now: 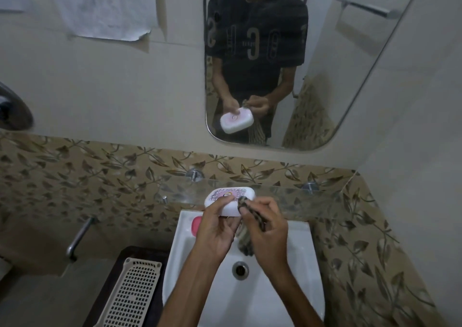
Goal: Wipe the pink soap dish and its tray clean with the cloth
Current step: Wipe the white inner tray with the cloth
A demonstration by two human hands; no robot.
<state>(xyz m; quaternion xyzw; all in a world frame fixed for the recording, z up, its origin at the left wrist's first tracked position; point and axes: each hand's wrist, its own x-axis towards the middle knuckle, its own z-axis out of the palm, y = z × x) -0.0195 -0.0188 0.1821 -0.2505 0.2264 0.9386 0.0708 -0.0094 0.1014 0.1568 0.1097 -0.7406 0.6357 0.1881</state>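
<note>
The soap dish (230,196) is gripped in the closed left hand (217,229) above the sink (287,289); the cloth (246,226), pinched in the right hand (268,236), is pressed against its edge. Wiping is underway; the pink tray (196,225), beside the left hand, likely follows.

dish (226,196) over sink (295,276), basket (132,294) left

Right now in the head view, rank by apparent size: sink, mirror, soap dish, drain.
1. Mirror
2. Sink, nearly as large and nearer the camera, so unsure
3. Soap dish
4. Drain
</note>
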